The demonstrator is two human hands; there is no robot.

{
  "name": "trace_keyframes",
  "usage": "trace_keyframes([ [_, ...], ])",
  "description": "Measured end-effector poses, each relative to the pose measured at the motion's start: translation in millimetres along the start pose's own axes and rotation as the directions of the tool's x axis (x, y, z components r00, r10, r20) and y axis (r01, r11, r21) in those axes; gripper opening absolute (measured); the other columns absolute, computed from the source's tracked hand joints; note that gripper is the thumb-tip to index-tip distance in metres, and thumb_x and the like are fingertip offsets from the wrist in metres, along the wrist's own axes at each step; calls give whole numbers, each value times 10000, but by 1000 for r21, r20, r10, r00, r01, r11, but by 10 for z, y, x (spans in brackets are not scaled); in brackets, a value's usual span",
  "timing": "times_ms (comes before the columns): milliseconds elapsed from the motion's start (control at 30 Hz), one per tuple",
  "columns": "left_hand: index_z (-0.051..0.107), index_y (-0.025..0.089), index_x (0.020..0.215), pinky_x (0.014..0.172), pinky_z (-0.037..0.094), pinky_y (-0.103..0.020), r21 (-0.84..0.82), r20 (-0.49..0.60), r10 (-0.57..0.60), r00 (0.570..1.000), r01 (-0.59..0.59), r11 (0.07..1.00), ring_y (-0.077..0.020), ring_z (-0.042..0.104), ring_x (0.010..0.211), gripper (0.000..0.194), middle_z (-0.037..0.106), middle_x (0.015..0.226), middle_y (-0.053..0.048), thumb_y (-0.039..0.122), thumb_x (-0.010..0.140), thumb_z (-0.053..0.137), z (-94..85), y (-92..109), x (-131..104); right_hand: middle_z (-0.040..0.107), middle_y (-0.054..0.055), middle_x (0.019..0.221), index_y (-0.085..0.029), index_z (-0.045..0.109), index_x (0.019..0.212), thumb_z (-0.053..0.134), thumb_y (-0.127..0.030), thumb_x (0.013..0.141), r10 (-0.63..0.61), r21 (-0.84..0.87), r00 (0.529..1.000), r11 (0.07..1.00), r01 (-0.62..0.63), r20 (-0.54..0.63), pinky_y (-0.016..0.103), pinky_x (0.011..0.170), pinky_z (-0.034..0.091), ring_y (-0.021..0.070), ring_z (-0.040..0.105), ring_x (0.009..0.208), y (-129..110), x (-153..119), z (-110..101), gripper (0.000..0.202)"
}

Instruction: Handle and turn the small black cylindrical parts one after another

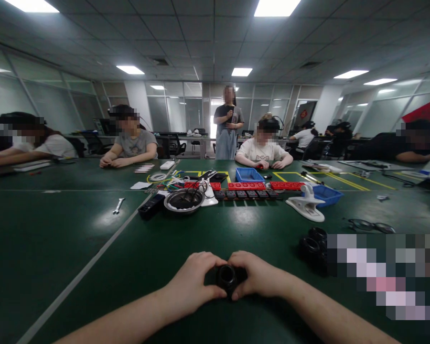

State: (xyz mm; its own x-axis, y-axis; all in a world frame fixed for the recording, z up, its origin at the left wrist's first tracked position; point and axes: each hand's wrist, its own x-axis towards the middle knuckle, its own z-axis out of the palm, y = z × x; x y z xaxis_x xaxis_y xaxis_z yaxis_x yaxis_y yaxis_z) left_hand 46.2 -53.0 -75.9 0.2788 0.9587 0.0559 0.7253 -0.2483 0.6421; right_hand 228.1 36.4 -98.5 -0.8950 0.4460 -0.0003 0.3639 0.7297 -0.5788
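We grip black ring (pixel 226 276) between left hand (pixel 195 282) and right hand (pixel 258 277), fingers closed round it, above worktop (pixel 93 248); more black rings (pixel 313 244) wait unhandled at right.

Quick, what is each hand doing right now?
Left hand: closed around the black ring-shaped part.
Right hand: closed on the same part from the other side.

Thing: a small black ring-shaped part (pixel 226 277), round with a hollow centre.
Look: dark, slightly glossy rim; the opening faces up and toward the viewer.
Pose: held low, just over the green counter (pixel 93 239); whether it touches the surface is unclear.
Place: near edge of the counter, centred.
Hold: clasped from both sides, left hand (pixel 193 282) and right hand (pixel 260 276), fingers curled round it.
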Motion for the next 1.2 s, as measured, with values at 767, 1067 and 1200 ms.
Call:
trace_keyframes([
  [767,582,215,955,806,376,-296,-56,-29,-21,999,19,998,-208,491,926,306,553,948,-16,218,664,676,30,-14,15,543,-42,685,-172,558,755,763,-387,539,181,11,981,984,-180,-64,194,499,319,125,497,617,-127,-2,50,368],
  [1067,556,207,902,796,379,-338,28,-147,-96,984,101,994,-232,491,905,302,549,921,-24,241,630,683,123,-22,-6,587,57,798,-159,555,819,615,-659,553,139,-329,959,919,-217,-245,355,713,353,240,526,762,-283,3,172,570],
  [1200,524,217,1063,883,346,-365,24,-123,-12,992,15,1000,-247,438,1021,514,514,1066,-49,307,602,732,41,-16,15,560,49,975,-197,514,1081,696,-534,567,50,-105,996,993,-58,-79,330,762,376,227,506,883,-168,-37,10,641],
])
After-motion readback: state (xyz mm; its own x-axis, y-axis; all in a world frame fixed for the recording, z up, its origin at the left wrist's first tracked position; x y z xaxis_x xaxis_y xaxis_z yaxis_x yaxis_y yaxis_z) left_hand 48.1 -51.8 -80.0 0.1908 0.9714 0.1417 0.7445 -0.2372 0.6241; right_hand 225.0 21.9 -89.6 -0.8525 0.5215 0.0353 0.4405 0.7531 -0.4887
